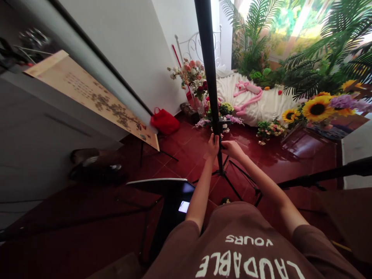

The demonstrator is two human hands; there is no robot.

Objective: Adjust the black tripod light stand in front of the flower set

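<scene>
Gripping a tall black metal pole (pixel 209 58) near the centre of the frame, the left hand (pixel 213 146) wraps closely round it, while the right hand (pixel 231 149) curls its fingers against the pole's other side — whether they pinch a knob cannot be told. The pole already stands upright, its thin legs (pixel 231 186) spread over glossy dark-red floor tiles (pixel 186 139); whether its joint is tight, or anything is left to adjust, does not show. Upper right, a limp pink plush toy (pixel 253 90) lies on rumpled white cloth (pixel 270 110) — beside it, broad-petalled yellow sunflowers (pixel 317 108) and feathery green fronds (pixel 251 35).
</scene>
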